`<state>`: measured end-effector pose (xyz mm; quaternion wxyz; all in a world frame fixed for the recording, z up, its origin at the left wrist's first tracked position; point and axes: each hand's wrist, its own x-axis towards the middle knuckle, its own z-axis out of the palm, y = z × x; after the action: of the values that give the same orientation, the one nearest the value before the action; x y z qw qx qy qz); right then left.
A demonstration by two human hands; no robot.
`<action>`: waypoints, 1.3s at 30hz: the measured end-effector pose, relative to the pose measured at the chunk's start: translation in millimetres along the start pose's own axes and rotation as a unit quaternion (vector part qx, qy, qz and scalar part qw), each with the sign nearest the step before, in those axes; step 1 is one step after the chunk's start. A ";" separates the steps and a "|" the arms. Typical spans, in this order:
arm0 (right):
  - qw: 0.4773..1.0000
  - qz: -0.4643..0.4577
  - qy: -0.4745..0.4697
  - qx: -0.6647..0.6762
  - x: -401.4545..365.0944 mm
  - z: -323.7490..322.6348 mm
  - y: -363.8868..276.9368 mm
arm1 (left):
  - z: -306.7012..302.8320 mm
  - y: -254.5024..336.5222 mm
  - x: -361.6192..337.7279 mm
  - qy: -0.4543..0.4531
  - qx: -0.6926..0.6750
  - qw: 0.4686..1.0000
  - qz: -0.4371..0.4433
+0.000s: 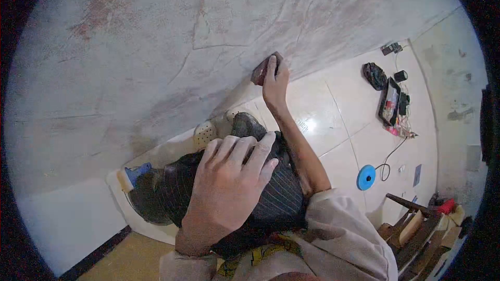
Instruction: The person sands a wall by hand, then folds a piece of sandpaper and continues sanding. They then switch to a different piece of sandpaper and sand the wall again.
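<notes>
Right now, we are gripping a dark block (264, 73) in our right hand (276, 84), with the fingers closing around it and one finger lying along its top. The block is resting against the pale, smeared wall (156, 36), ahead of our hands, close to where the wall is meeting the tiled floor (333, 125). Reddish patches and raised lines are showing across the wall's surface.

Our left hand (229, 184) is holding nothing that we are able to see. It is hovering or resting over our dark striped trousers (278, 190), back facing up, fingers spreading and bending slightly, with whitish dust coating them; we cannot tell whether it is touching the cloth. Beyond its fingertips, a pale perforated shoe (205, 134) is showing beside the wall, and to the left of it a blue item (138, 173) is lying near the dark fabric.

To the right of our hands, well apart from them, a blue disc (366, 177) with a dark centre is lying on the tiles, and a black cable (386, 169) is curling beside it. Farther off, a black tray (389, 102) is holding small items, and a crumpled black bundle (374, 76) is sitting next to it. Nearer our right sleeve (346, 229), pieces of wood (424, 239) are lying in a heap.
</notes>
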<state>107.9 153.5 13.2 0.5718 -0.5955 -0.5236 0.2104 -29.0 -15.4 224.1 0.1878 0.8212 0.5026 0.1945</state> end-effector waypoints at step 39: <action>0.967 0.193 -0.044 0.161 -0.2 -12.0 -18.8 | 3.7 -0.9 -0.9 -0.078 0.087 0.993 0.001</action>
<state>110.9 144.0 33.2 0.5852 -0.5758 -0.3824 0.4239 -28.1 -16.2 220.4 0.1540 0.8477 0.5004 0.0852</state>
